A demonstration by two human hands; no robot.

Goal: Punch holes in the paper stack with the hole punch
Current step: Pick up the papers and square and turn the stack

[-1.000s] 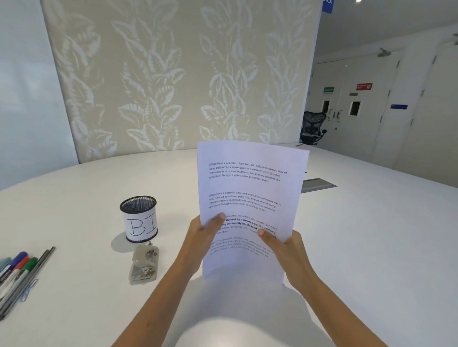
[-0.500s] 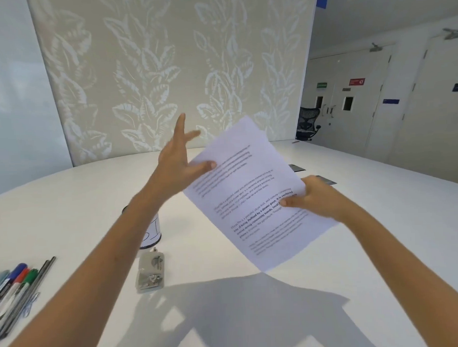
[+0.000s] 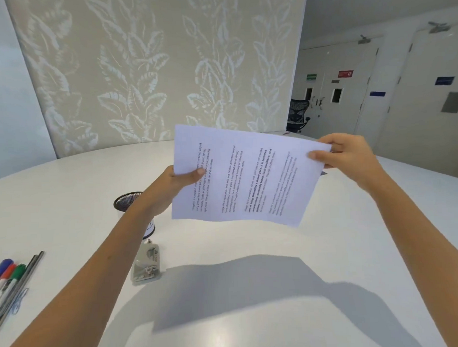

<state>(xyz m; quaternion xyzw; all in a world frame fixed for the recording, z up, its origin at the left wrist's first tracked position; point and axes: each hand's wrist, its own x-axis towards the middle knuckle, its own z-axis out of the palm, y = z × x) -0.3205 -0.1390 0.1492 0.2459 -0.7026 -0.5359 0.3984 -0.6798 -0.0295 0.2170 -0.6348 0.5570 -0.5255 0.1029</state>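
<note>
A white paper stack (image 3: 248,175) with printed text hangs in the air above the table, turned sideways so the lines run up and down. My left hand (image 3: 176,183) pinches its left edge, thumb on the front. My right hand (image 3: 344,153) grips its upper right corner. The small grey metal hole punch (image 3: 147,264) lies on the white table, below and left of the paper, beside my left forearm and apart from both hands.
A black mesh pen cup (image 3: 131,205) with a white label stands behind the punch, partly hidden by my left arm. Several markers and pens (image 3: 11,279) lie at the table's left edge. A leaf-patterned partition stands beyond the round white table (image 3: 252,289).
The paper has turned from upright to sideways. My left hand let go, reached up, and now grips the left edge; my right hand moved up and right with its corner.
</note>
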